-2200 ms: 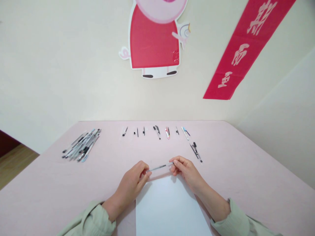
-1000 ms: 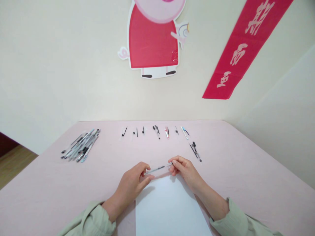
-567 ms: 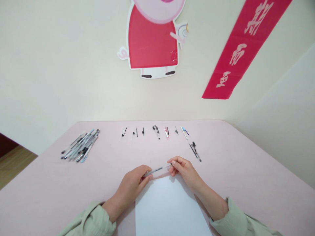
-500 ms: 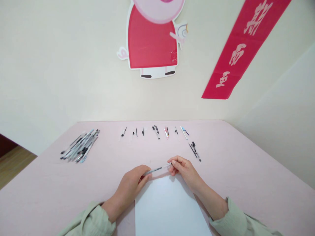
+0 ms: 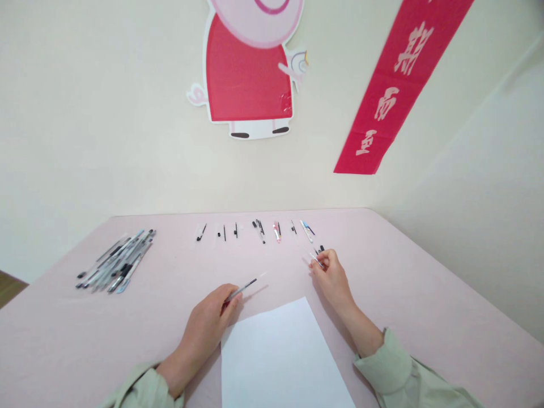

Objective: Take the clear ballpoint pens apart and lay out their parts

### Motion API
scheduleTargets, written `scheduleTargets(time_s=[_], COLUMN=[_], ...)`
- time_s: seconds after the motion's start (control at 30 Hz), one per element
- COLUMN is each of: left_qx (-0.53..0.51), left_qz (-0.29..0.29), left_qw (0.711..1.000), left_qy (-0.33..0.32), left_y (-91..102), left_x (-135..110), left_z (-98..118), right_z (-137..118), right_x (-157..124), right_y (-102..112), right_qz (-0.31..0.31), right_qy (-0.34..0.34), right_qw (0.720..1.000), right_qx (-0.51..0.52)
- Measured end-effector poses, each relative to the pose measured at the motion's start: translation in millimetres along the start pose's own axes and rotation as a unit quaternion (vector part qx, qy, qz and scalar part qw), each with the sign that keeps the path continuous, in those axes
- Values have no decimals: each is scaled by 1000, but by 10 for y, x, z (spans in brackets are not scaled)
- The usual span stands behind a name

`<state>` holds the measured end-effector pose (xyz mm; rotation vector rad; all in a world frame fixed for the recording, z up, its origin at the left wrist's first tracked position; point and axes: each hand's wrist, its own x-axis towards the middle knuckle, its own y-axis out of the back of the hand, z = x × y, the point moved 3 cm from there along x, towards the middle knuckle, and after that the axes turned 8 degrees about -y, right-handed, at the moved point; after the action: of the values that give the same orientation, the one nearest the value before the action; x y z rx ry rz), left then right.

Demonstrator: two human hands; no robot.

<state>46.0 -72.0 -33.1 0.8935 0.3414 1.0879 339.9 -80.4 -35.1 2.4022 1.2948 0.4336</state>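
My left hand [image 5: 208,320], above the left corner of the white paper [image 5: 280,357], pinches a slim pen [image 5: 243,288]. Its far end is dark and then pale, pointing up and right. My right hand [image 5: 334,277] is over the right side of the table, thumb and fingers pressed on a small clear pen piece [image 5: 314,259]; whether this is a cap or a tube is not plain. Just behind those fingers lie dark pen parts [image 5: 322,249], mostly covered by the hand.
A pile of pens [image 5: 119,262] lies on the pink table [image 5: 178,266] at left. Along the back runs a row of pens taken apart, among them a black refill [image 5: 225,233], a pink-and-white pen [image 5: 276,232] and a blue-and-white one [image 5: 306,231]. A wall stands behind.
My hands have moved apart. The right one has gone away from the left pen toward the dark parts at right, carrying the clear piece. My left hand still holds the pen.
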Motion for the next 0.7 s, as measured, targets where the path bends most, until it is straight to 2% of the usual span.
scheduleTargets(time_s=[0.07,0.17,0.3,0.4,0.47,0.57,0.63,0.7], left_qx=[-3,-7,-6,-5,-7,-19,-32,-46], left_qz=[-3,-10,-13,-5,-3,-9,-14,-20], left_qw=[1000,1000,1000,1000,1000,1000,999,998], left_qy=[0,-1,-6,-9,-11,-21,-32,-47], left_y=[-3,-8,-11,-10,-10,-18,-28,-41], left_x=[-1,-2,2,3,0,-8,-11,-13], left_z=[-6,-15,-20,-12,-2,18,34,48], right_z=[-39,-115,-165,-195,-256,-406,-491,-528], right_x=[3,3,41,60,28,-122,-270,-416], right_y=[3,-73,-181,-180,-157,-171,-243,-353], right_qz=[22,28,38,40,42,10,-71,-182], right_qy=[36,82,112,117,132,184,202,173], right_qw=[991,958,912,894,897,928,954,963], right_qx=[-128,-273,-393,-432,-420,-323,-211,-99])
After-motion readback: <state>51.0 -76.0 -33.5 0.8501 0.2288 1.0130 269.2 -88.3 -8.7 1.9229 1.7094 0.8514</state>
